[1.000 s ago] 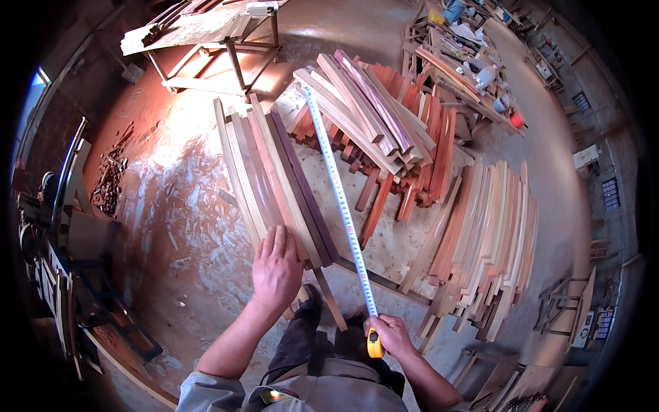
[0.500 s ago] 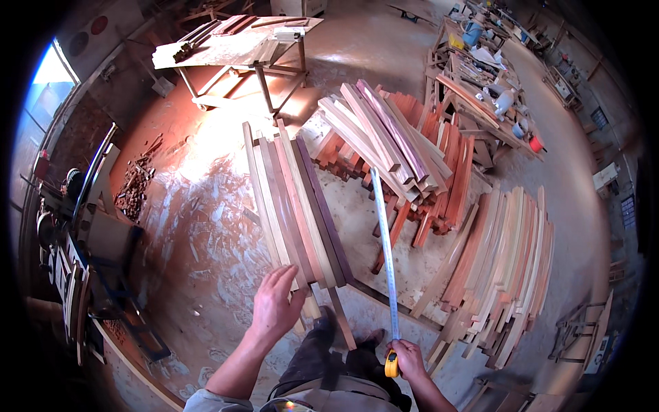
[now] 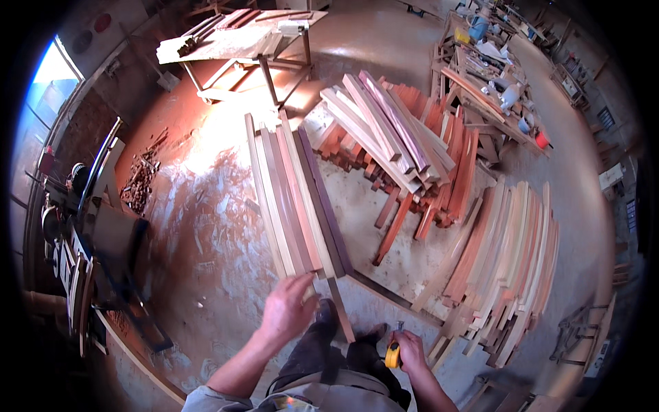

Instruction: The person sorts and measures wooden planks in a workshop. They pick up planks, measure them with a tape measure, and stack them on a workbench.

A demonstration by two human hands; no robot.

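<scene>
A row of long wooden strips [image 3: 292, 199] in pale, brown, pinkish and dark purple tones lies side by side in front of me. At their near ends my left hand [image 3: 287, 309] is bent, its fingers curled against a pale strip; the exact contact is partly hidden by the hand. Lower right, my right hand [image 3: 412, 351] is closed around a yellow tape measure [image 3: 392, 355]. Only a short bit of its blade end shows above the case.
Reddish timber [image 3: 395, 223] is stacked beyond the row, with loose lengths on top. More strips [image 3: 504, 254] lie to the right. A work table [image 3: 237, 44] stands far back, a cluttered bench [image 3: 487, 82] back right, machinery [image 3: 103, 213] left. Wood scraps [image 3: 141, 172] lie on the floor.
The long tape blade that stretched out over the timber has drawn back into its case. My left hand has moved slightly right and down, its fingers now curled at the strip ends.
</scene>
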